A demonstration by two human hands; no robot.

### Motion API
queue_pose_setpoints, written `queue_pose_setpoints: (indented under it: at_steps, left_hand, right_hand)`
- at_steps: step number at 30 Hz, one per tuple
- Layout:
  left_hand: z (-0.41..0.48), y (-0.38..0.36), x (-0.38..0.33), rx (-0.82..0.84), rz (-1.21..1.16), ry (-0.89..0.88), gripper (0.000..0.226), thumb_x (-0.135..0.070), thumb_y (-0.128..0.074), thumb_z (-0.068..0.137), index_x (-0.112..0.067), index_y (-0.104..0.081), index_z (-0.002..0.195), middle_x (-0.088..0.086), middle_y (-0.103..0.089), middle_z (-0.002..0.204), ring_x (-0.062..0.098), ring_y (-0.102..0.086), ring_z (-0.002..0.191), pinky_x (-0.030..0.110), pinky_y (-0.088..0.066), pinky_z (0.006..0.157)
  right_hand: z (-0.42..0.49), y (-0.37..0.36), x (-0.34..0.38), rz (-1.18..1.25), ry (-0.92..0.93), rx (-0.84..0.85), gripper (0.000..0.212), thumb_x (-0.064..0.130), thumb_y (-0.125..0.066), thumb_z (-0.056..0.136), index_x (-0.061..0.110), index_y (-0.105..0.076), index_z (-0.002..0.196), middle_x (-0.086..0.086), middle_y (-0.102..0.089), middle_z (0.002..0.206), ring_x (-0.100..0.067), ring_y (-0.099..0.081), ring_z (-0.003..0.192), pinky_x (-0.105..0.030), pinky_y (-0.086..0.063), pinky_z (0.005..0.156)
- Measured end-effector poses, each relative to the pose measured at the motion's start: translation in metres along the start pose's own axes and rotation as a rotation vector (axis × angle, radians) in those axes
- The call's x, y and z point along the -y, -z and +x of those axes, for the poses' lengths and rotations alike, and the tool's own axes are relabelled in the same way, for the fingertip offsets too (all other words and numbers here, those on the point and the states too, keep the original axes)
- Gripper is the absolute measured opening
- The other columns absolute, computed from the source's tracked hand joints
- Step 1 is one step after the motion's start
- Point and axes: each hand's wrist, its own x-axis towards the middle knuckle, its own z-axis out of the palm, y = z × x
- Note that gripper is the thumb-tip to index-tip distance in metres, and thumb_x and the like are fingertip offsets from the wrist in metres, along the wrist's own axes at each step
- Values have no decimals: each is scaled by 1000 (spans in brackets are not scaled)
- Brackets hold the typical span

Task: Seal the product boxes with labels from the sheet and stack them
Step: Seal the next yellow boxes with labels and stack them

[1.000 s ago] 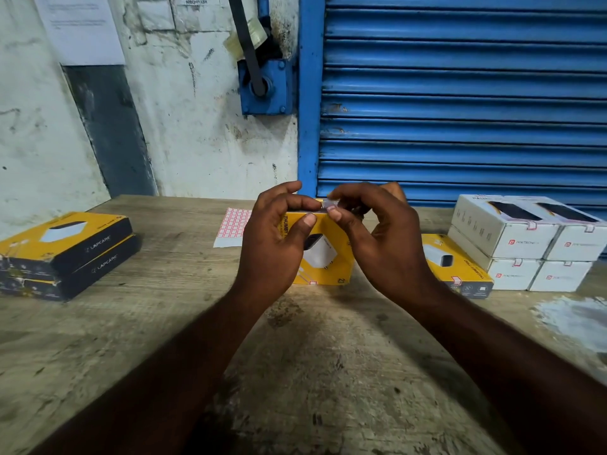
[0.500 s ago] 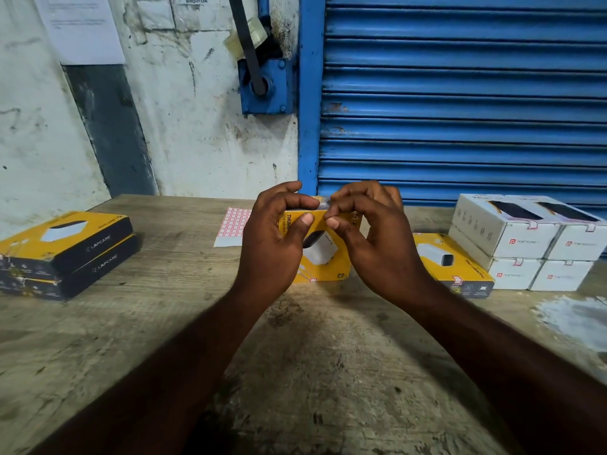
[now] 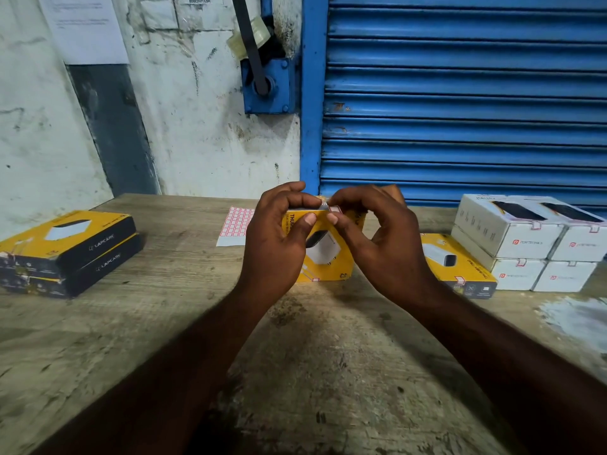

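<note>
While your left hand (image 3: pixel 279 247) grips the yellow box (image 3: pixel 328 257) at the centre of the frame, thumb flat on its front face and fingers curled over the top edge, your right hand (image 3: pixel 389 249) pinches a small label (image 3: pixel 333 209) against that same top edge, thumb in front and forefinger bent over the top. You have the box standing upright on the wooden table (image 3: pixel 328 362), its printed face toward you, and a second small red-edged sticker shows at its lower edge. Your label sheet (image 3: pixel 235 224) lies flat on the table just behind and to the left of your left hand, which hides its right side; rows of red-bordered labels cover the part that shows. At the left edge of the frame you have two yellow-and-black boxes (image 3: pixel 69 251) stacked one on the other. To the right of your right hand another yellow carton (image 3: pixel 460 266) lies flat, with a sticker over its near flap, and it sits just beside the white boxes (image 3: pixel 525 241), which are stacked two high and carry small stickers on their front flaps. Behind the table, a blue shutter (image 3: pixel 460 93) fills the upper right of the frame, and a worn white wall (image 3: pixel 197 133) with a paper notice (image 3: pixel 85 27) fills the upper left.
</note>
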Motion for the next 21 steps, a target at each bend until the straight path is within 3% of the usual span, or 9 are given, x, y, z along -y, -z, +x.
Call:
queue_pose_setpoints:
  at_steps: [4, 10, 13, 16, 17, 21]
  left_hand:
    - [0, 0, 0, 5, 17, -1, 24, -4, -68, 91, -25, -68, 104, -5, -61, 128, -8, -51, 122, 5, -35, 99]
    - [1, 0, 3, -1, 1, -5, 26, -3, -67, 91, -26, -68, 104, -6, -61, 128, -3, -53, 124, 10, -38, 102]
    - [1, 0, 5, 7, -1, -5, 24, -3, -67, 91, -23, -68, 104, -5, -62, 127, 1, -55, 123, 11, -39, 102]
    - [3, 1, 6, 3, -10, -15, 23, -6, -65, 89, -21, -66, 106, -5, -62, 125, 1, -56, 121, 11, -39, 101]
    - [2, 1, 6, 2, -11, -17, 23, -8, -64, 88, -21, -65, 108, -5, -62, 125, 1, -56, 121, 10, -39, 100]
    - [2, 1, 7, 12, -23, -16, 25, -11, -61, 88, -21, -62, 111, -5, -62, 125, 3, -56, 121, 11, -40, 99]
  right_hand:
    - [0, 1, 2, 23, -52, 34, 39, 27, -72, 93, 42, -59, 127, 26, -67, 94, -7, -53, 103, -17, -38, 87]
    - [-2, 0, 0, 10, -13, 33, 5, 28, -70, 94, 30, -70, 98, 26, -65, 94, -11, -54, 99, -19, -38, 84]
    - [-1, -1, -1, 8, -29, 30, 2, 28, -71, 94, 30, -71, 95, 20, -67, 97, -14, -55, 102, -18, -37, 87]
    - [3, -1, 0, 86, -159, 30, 15, 24, -75, 90, 37, -70, 88, 14, -66, 119, -13, -53, 121, -9, -30, 97]
    - [4, -1, 0, 126, -212, 39, 19, 23, -76, 89, 40, -70, 85, 13, -63, 126, -13, -51, 127, -11, -29, 102]
    - [5, -2, -3, 272, -347, 85, 15, 25, -74, 90, 39, -74, 86, 14, -57, 141, -6, -45, 138, -46, -36, 116]
